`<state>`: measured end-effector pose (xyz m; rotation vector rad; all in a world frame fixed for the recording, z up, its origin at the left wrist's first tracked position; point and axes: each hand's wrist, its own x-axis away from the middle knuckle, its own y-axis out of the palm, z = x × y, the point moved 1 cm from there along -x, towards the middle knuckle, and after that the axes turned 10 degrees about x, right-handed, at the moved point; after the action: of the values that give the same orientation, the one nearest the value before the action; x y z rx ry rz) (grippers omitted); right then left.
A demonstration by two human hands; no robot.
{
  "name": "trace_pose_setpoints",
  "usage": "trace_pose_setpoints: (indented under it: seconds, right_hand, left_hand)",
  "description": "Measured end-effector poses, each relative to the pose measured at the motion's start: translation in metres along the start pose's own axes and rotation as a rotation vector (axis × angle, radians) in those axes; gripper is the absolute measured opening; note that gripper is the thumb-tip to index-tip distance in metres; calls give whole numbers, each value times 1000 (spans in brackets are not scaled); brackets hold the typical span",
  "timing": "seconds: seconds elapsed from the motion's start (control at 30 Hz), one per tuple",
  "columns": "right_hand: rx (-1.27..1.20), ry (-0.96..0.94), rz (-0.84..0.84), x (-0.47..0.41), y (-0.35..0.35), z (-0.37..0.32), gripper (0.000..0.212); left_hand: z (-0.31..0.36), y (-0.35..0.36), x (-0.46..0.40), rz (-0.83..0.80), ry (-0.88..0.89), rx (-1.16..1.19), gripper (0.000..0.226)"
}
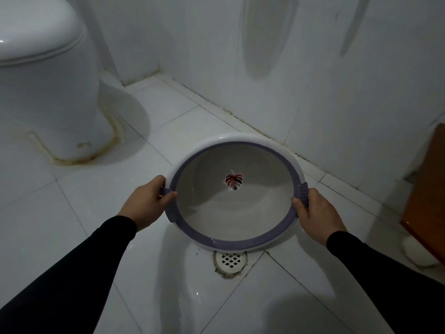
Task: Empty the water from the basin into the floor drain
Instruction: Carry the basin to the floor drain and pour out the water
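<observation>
Far left: glossy white ceramic toilet (pixel 45 75), rounded pedestal, yellow-brown staining along the sealant at its foot. Floor (pixel 72 213) of large smooth white tiles, thin dark grout lines, faint sheen.

Left hand (pixel 147 201), black close-fitting sleeve to the wrist, fingers clamped on the ribbed purple-grey grip at the left rim, thumb over the top edge.

Centre: round plastic basin (pixel 234 213), white outside, purple-grey band around the rim, pale smooth inside with a small red-and-white leaf motif on the bottom. It is tipped, near rim lowest and directly above the floor drain (pixel 230 261). Whether that rim touches the tile, cannot tell. A thin crescent of water seems to sit at the low inner edge; hard to be sure.

Drain: round white plastic cover, diamond-lattice holes, grimy, cracked grout ring round it.

Right hand (pixel 315 213), same black sleeve, fingers closed around the matching ribbed grip.

Far right: brown wooden furniture edge (pixel 423 194). Behind, streaky white tiled wall (pixel 337 80).
</observation>
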<state>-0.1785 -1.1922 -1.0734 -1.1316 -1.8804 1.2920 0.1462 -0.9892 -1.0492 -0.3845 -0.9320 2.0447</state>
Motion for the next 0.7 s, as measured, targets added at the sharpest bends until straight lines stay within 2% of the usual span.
trace_pose_setpoints:
  seconds: [0.7]
  right_hand:
    - [35,-63,40,2,-2,8,26]
  left_hand:
    - [-11,-3,0,20,157,-178,34]
